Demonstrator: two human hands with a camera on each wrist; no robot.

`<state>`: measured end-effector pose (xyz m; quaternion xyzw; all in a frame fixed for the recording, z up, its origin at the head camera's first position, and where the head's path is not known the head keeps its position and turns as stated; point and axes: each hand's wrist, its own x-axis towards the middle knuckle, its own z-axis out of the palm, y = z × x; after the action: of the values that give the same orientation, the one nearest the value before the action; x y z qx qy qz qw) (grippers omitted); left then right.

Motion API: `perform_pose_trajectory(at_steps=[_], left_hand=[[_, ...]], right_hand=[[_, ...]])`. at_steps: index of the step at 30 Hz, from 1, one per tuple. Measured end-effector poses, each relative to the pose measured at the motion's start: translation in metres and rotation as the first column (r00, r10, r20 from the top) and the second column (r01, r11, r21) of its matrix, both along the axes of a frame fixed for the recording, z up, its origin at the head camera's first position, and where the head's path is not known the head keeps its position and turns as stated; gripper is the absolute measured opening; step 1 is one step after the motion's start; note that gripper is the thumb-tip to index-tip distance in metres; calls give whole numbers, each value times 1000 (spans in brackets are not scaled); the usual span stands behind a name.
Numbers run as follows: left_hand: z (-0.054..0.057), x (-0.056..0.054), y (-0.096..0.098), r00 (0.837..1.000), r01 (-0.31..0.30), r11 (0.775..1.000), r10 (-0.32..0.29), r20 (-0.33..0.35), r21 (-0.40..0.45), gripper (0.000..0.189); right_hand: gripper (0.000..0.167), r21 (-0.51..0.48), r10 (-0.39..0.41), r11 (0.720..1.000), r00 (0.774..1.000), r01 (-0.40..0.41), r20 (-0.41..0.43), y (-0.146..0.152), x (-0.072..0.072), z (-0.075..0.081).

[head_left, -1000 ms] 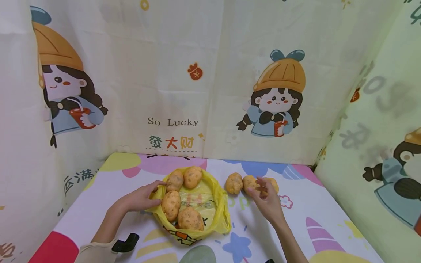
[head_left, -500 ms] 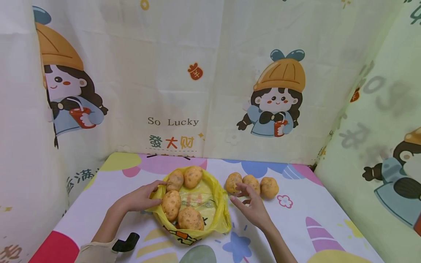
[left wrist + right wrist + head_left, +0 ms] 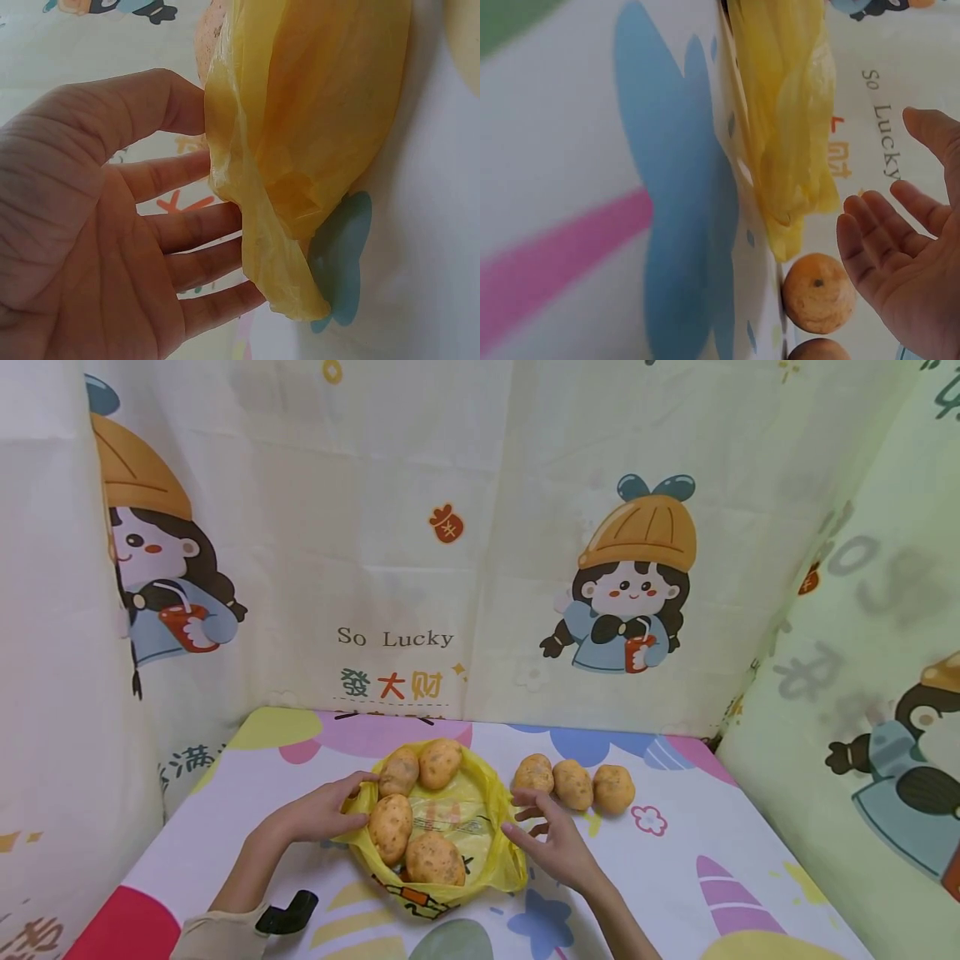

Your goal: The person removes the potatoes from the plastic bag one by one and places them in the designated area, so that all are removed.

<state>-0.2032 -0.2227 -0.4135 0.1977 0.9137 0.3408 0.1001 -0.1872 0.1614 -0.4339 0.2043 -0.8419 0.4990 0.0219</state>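
Observation:
A yellow plastic bag (image 3: 510,852) stands on the table with its mouth spread wide and several potatoes (image 3: 390,829) inside. My left hand (image 3: 318,810) is at the bag's left rim, thumb and fingers spread apart; in the left wrist view the fingertips disappear behind the yellow plastic (image 3: 300,150). My right hand (image 3: 555,847) is beside the right rim, fingers loosely bent and nothing in them. In the right wrist view its palm (image 3: 907,262) faces the camera, apart from the bag (image 3: 795,112).
Three potatoes (image 3: 573,785) lie in a row on the table to the right of the bag, behind my right hand. A patterned cloth (image 3: 750,860) covers the table. Printed curtains (image 3: 495,610) close off the back and both sides.
My right hand has moved left from over the row of potatoes to the bag's right rim, uncovering the row's right end. My left hand, the bag and the potatoes have stayed put.

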Motion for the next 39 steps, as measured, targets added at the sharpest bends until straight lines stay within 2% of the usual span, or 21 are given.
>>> perform_pose_trajectory(at_steps=[13, 23, 34, 39], left_hand=[[0, -1, -1, 1000, 9, 1000, -9, -11, -1, 62], [0, -1, -2, 1000, 14, 1000, -14, -8, 1, 62], [2, 2, -1, 1000, 1, 1000, -1, 7, 3, 62], [2, 2, -1, 1000, 8, 1000, -8, 0, 4, 62]], right_hand=[[50, 11, 132, 991, 991, -133, 29, -19, 7, -1], [49, 11, 235, 972, 968, -237, 85, -32, 13, 2], [50, -18, 289, 957, 953, -289, 90, -47, 17, 2], [51, 3, 307, 951, 948, -308, 84, -53, 17, 1]])
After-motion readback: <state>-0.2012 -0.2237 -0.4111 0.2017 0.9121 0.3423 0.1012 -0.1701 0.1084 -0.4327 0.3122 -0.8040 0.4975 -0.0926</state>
